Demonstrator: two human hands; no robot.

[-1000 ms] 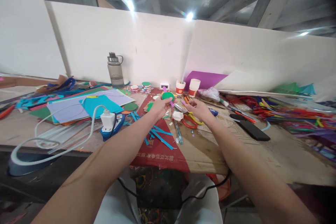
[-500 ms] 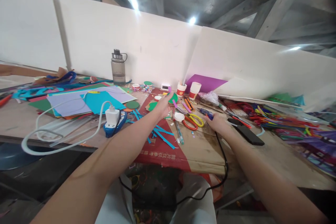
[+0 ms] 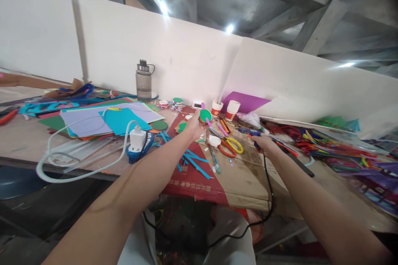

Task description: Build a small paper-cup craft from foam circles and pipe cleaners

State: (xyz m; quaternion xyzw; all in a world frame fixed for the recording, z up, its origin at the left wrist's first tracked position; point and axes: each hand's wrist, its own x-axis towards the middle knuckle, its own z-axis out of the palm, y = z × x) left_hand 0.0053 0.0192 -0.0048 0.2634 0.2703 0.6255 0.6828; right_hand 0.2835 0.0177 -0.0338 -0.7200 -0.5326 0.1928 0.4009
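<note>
My left hand (image 3: 193, 127) holds a round green paper disc (image 3: 205, 115) with a purple strip stuck to it, just above the cardboard mat (image 3: 239, 176). To the right, my right hand (image 3: 265, 142) is closed on a blue corded tool (image 3: 252, 132); its black cord (image 3: 270, 186) trails off the table's front edge. Scissors with red and yellow handles (image 3: 229, 147) lie between the two hands, with a small white cap (image 3: 214, 140) beside them. Blue paper strips (image 3: 192, 161) are scattered under my left forearm.
Coloured paper sheets (image 3: 105, 120) lie at the left, with a white charger plug (image 3: 137, 138) and its cable. A water bottle (image 3: 143, 81) and two paper cups (image 3: 224, 109) stand by the white wall. Coloured strips and sticks (image 3: 338, 147) are heaped on the right, near a black flat object (image 3: 300, 163).
My right hand left the disc, reached right and closed on the blue corded tool. My left hand kept the green disc. The view shifted a little to the left.
</note>
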